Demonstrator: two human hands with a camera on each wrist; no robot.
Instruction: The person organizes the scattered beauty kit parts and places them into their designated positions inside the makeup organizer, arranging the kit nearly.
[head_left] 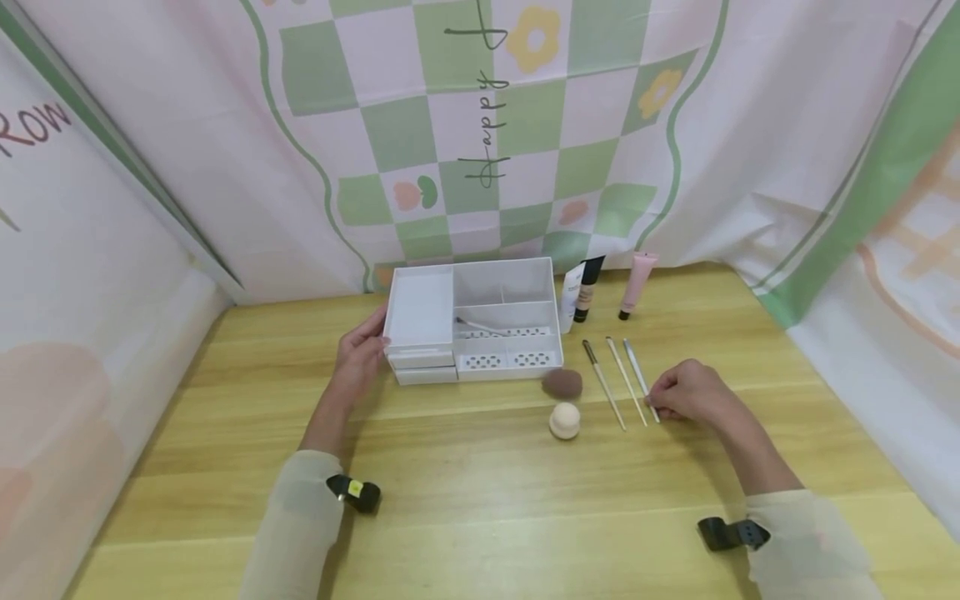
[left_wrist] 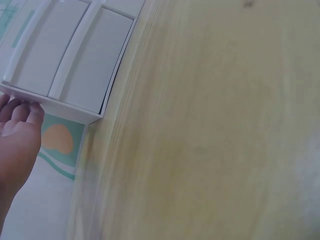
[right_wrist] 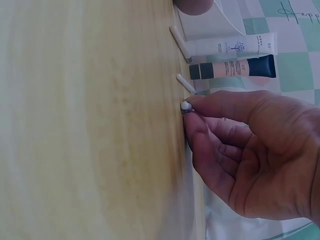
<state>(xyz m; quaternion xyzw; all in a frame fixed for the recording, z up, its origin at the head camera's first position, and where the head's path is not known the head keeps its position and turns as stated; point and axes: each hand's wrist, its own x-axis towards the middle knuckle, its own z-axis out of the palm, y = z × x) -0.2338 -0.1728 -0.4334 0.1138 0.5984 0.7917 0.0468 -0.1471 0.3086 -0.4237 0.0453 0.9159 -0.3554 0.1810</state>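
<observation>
Right hand (head_left: 693, 392) is pinching the near end of the rightmost thin white brush (head_left: 640, 379) on the wooden table (head_left: 480, 492); left hand (head_left: 362, 354), fingers straight, is touching the white plastic organiser (head_left: 480, 321).

Head view looks down over the whole table (head_left: 480, 500); each wrist view sits close, sharing its own hand's patch of it.

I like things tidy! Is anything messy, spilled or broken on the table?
Nothing spilled or broken. The brushes lie in a neat row, the tubes stand by the white box, and two sponges sit beside it.
</observation>
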